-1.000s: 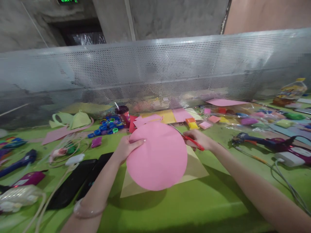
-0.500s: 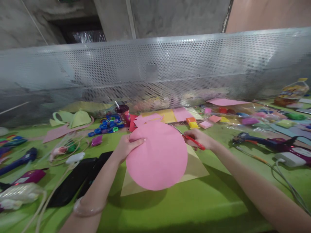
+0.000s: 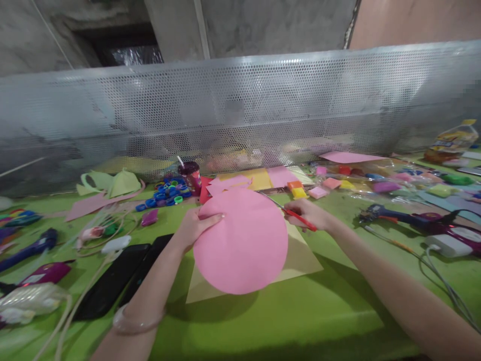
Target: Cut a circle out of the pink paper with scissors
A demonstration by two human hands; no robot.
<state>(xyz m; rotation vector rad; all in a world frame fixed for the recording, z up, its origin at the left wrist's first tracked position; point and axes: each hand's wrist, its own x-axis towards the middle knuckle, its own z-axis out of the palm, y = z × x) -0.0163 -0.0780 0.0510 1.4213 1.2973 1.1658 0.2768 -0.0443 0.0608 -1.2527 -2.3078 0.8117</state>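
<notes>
A round sheet of pink paper [image 3: 242, 245] is held up by my left hand [image 3: 193, 226], whose thumb presses on its front near the left edge while the fingers go behind. My right hand [image 3: 306, 214] is closed on red-handled scissors [image 3: 303, 220]. Their metal blades reach leftward along the circle's upper right edge, and part of them is hidden behind the paper. Beneath the circle, a pale yellow sheet [image 3: 304, 260] lies on the green table [image 3: 300, 321].
Beyond my hands are blue bottle caps [image 3: 169, 193], a dark cup with a straw [image 3: 191, 176] and coloured paper [image 3: 259, 178]. Two black phones [image 3: 116, 281] lie left. Glue guns [image 3: 398, 216] and cables lie at the right. A perforated metal panel [image 3: 240, 115] stands behind.
The pink circle has shifted very slightly left. Both hands keep nearly the same place and hold, with the scissors still at the paper's upper right edge.
</notes>
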